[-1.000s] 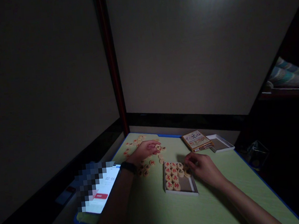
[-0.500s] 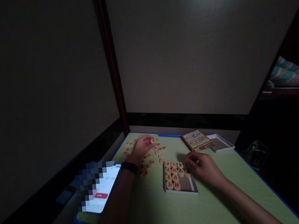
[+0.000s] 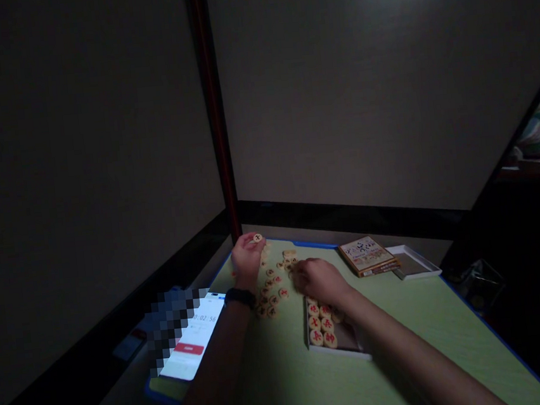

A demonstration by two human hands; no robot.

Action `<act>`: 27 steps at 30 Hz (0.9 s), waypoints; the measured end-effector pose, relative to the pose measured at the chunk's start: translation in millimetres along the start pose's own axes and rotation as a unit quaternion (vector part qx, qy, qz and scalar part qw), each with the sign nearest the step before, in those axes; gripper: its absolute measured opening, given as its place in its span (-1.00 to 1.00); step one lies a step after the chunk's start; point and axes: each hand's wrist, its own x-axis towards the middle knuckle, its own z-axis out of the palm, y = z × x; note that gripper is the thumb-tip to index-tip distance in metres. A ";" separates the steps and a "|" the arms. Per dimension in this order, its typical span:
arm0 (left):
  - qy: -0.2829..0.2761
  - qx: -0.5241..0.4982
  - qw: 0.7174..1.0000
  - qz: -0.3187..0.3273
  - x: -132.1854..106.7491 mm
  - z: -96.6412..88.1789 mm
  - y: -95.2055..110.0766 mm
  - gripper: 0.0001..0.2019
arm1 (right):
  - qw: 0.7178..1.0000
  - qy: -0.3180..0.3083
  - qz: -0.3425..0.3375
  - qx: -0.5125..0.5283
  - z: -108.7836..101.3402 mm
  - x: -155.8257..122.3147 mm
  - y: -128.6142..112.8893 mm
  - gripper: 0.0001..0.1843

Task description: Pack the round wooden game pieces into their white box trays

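My left hand (image 3: 248,257) is raised at the table's far left corner, closed on a round Chinese chess piece (image 3: 257,237) with a black character facing up. My right hand (image 3: 319,280) reaches over the far edge of the shallow box (image 3: 341,351), its blurred fingertips down at the scattered pieces. Whether those fingers grip a piece I cannot make out. Several red-marked pieces (image 3: 315,323) stand in columns along the box's left side; my right forearm hides part of its right side. Loose red and black pieces (image 3: 270,300) lie between the hands and nearer the phone.
A lit phone (image 3: 191,347) showing a running timer lies on the left edge of the green table (image 3: 287,385). At the back right are a printed game box (image 3: 368,255) and an open white lid or tray (image 3: 414,262). Walls stand behind and left.
My left hand has moved left and up, turning its piece's face toward me. My right hand has left the box's right side and swung left to the loose pieces. The view has shifted slightly.
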 end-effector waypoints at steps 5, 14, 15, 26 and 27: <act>-0.002 0.011 1.000 -0.016 1.2 -1.7 2.1 -0.71 | 0.999 -0.034 0.030 -0.028 17.1 28.3 -14.7 -0.77; -0.003 0.042 0.999 -0.007 -1.1 -0.4 1.8 -0.64 | 0.997 -0.040 0.039 -0.046 21.0 28.7 -8.1 -0.72; -0.001 0.047 0.999 -0.002 -0.9 -0.3 1.4 -0.64 | 0.997 -0.039 0.039 -0.045 19.7 27.9 -8.3 -0.73; -0.009 0.023 1.000 -0.001 1.4 -0.4 -0.5 -0.62 | 0.973 -0.032 -0.225 0.047 25.0 3.4 -50.5 -0.81; -0.012 0.016 1.000 -0.003 1.1 0.1 0.1 -0.62 | 0.972 -0.035 -0.227 0.042 27.3 2.5 -53.1 -0.79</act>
